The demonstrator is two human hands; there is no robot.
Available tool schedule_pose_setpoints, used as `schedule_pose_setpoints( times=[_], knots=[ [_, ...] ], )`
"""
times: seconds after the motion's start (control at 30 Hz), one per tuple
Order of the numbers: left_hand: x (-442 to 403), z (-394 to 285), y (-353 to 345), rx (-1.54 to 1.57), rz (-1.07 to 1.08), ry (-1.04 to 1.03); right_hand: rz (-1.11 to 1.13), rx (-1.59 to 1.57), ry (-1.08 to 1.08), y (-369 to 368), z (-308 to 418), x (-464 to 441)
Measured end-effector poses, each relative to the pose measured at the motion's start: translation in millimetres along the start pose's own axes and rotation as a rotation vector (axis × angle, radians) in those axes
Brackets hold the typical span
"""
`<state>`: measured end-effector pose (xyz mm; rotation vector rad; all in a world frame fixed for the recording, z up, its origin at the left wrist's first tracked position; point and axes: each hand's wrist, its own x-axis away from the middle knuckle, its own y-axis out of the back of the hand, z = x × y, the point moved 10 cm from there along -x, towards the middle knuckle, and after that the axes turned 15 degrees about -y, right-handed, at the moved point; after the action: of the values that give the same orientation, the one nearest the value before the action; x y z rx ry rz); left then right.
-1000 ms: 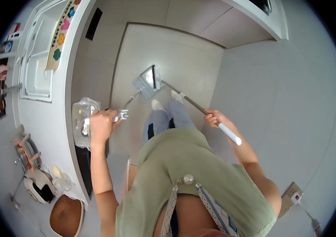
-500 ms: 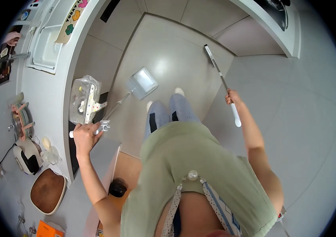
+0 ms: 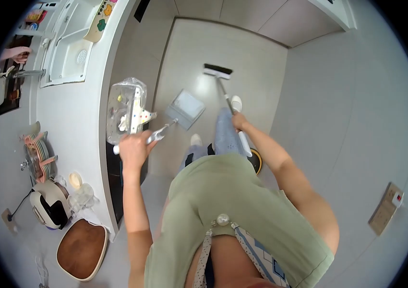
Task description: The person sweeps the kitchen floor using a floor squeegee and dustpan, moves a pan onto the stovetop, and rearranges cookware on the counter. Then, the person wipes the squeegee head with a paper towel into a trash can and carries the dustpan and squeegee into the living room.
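My left hand (image 3: 134,150) is closed around the white handle of a long-handled dustpan (image 3: 185,108). Its grey pan rests on the floor in front of my feet. My right hand (image 3: 239,122) grips the shaft of a broom (image 3: 217,72), just above my right leg. The broom's dark bristles and white head are on or just over the floor, beyond the dustpan and a little to its right. Beside my left hand, a clear plastic bag (image 3: 120,108) with bits of waste hangs on a spotted holder at the counter's edge.
The white counter (image 3: 65,110) runs along the left, with a sink (image 3: 69,57), a rice cooker (image 3: 50,204) and a brown-topped tray (image 3: 83,249) on it. Cabinets (image 3: 252,19) close off the far end. A grey wall (image 3: 338,110) stands at right, and a round dark object (image 3: 258,161) lies near my right leg.
My right hand has swung the broom leftward, from the right side of the floor to near the dustpan. I have stepped forward with my right foot. My left hand keeps its hold.
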<state>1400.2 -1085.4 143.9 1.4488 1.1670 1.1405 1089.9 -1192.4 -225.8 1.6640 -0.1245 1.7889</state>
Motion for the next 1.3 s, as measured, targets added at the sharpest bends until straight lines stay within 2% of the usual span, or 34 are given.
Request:
schedule_pose_setpoints(
  times=[0.07,0.17,0.2,0.37,0.43,0.6,0.63,0.67,0.7,0.77,0.87,0.97,1.1,1.17,1.27,1.3],
  knots=[
    [-5.9,-8.0,3.2,-0.012,-0.032,-0.034,0.067,0.103,0.024,-36.5,-5.7,41.7],
    [-7.9,-6.1,2.7,-0.042,-0.055,-0.054,0.313,-0.022,-0.034,-75.7,-28.4,87.1],
    [-6.8,-5.9,2.0,-0.048,-0.058,-0.054,0.337,-0.11,-0.225,-76.1,-40.9,110.0],
    [-0.2,-6.1,5.7,-0.046,-0.097,-0.083,1.254,-1.135,-0.768,-83.9,-83.6,184.5],
    [1.3,-4.8,6.1,-0.051,-0.086,-0.08,1.334,-1.365,-0.731,-62.7,-91.0,197.0],
    [22.1,-6.1,9.6,-0.049,-0.018,-0.136,0.938,-1.136,-0.478,-5.8,-145.4,182.9],
    [28.4,-5.8,9.0,-0.036,-0.016,-0.149,0.667,-1.181,-0.511,19.1,-156.2,184.1],
    [33.0,-5.9,10.0,-0.027,-0.017,-0.169,0.426,-1.134,-0.445,46.2,-164.1,184.3],
    [35.3,-7.3,12.3,-0.014,-0.019,-0.189,0.331,-1.091,-0.41,63.8,-176.2,177.3],
    [35.9,-12.1,14.6,-0.017,-0.005,-0.214,0.311,-1.103,-0.425,77.0,-207.8,154.2],
    [29.4,-23.6,14.2,-0.022,0.001,-0.281,0.115,-0.956,-0.458,91.1,-264.8,106.8],
    [18.2,-42.0,14.7,-0.009,-0.028,-0.369,0.04,-0.84,-0.311,83.5,-294.9,58.8],
    [0.6,-62.5,8.2,-0.003,0.0,-0.456,0.17,-0.607,0.012,4.7,-232.2,56.3],
    [-11.6,-75.3,10.9,0.002,-0.005,-0.504,0.234,-0.743,-0.056,-23.5,-197.0,91.0],
    [-28.0,-88.5,5.1,-0.009,0.015,-0.556,0.333,-0.73,-0.085,-48.1,-167.8,119.7],
    [-33.9,-92.2,3.3,-0.015,0.023,-0.567,0.34,-0.756,-0.158,-44.8,-153.6,142.8]
  ],
)
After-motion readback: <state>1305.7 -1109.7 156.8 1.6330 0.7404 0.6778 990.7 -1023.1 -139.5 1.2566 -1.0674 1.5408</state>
